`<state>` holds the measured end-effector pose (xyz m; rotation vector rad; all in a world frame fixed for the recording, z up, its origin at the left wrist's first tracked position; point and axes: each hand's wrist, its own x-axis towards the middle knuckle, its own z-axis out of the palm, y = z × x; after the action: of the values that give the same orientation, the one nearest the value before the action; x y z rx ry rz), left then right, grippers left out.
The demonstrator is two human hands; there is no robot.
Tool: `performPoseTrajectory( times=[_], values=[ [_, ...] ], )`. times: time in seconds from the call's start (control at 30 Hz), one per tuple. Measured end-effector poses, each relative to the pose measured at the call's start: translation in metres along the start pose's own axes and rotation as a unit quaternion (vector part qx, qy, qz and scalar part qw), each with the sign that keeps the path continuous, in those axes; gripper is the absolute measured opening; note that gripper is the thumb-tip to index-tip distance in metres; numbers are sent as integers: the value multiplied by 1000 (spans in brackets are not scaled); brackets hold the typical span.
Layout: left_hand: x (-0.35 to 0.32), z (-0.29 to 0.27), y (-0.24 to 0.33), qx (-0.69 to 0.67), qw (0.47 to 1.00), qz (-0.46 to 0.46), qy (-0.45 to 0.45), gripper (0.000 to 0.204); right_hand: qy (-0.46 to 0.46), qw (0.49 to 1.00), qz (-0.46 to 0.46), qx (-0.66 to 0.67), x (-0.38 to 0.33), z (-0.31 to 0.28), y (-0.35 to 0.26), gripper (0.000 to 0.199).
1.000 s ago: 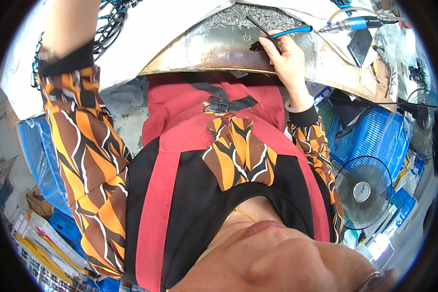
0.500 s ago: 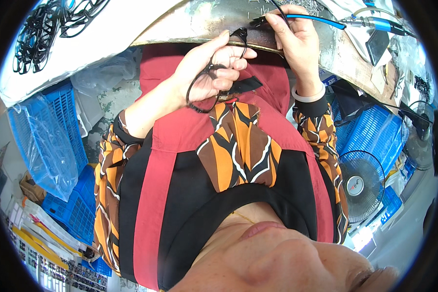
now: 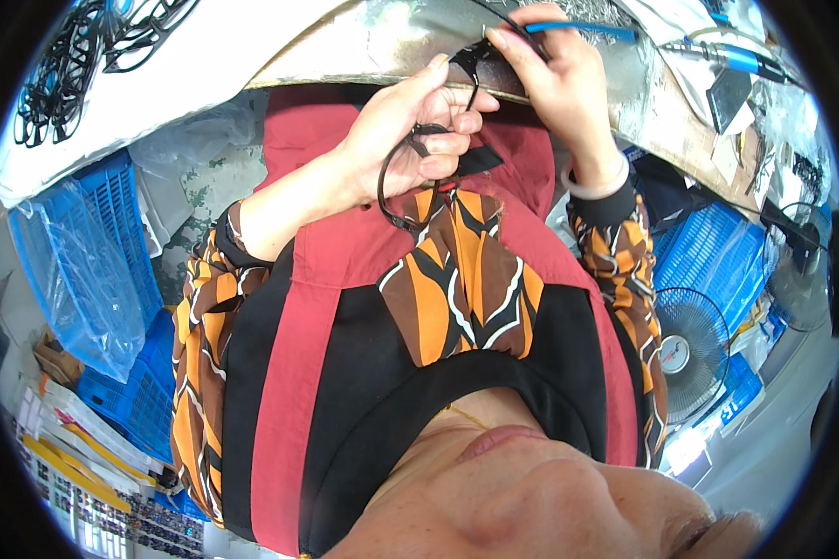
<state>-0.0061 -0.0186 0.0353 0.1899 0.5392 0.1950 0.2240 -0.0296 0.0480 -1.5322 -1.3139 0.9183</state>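
Observation:
My left hand (image 3: 410, 135) is closed round a black eyeglass frame (image 3: 389, 191). One rim loops down below the fingers, and the frame's upper end sticks out past my thumb at the bench edge. Just to the right, my right hand (image 3: 564, 79) pinches a slim eyeglass temple (image 3: 595, 31), black with a blue side, which points right across the bench. The temple's black end meets the frame's upper end between the two hands. Whether they are joined or only touching, I cannot tell, as fingers cover part of it.
Thin silver metal bits lie on the metal worktop (image 3: 382, 47). A blue and silver cylindrical tool (image 3: 741, 59) rests at the right. Black eyeglass frames (image 3: 61, 88) are heaped on white cloth at the far left. Blue crates (image 3: 126, 233) and a fan (image 3: 685, 349) stand lower down.
My right hand has come slightly left, bringing the temple's end against the frame. The frame has tilted and moved a little right in my left hand.

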Motion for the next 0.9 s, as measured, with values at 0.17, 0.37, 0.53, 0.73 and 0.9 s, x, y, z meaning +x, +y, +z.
performPoseTrajectory(
  times=[0.17,0.37,0.53,0.73,0.9],
  values=[
    [6,-1,2,-26,999,-9,-41,61,-14,992,-41,-116,2,5,-16,11],
    [-10,4,14,61,989,133,-33,55,94,951,-249,-159,-27,-3,-21,20],
    [-9,-6,26,208,840,501,21,22,150,985,-69,-44,-31,-23,-3,29],
    [7,-28,6,437,622,649,5,67,78,989,65,109,-1,-8,7,17],
    [1,-35,0,563,537,625,62,64,49,990,24,131,5,-3,1,22]
  ],
)
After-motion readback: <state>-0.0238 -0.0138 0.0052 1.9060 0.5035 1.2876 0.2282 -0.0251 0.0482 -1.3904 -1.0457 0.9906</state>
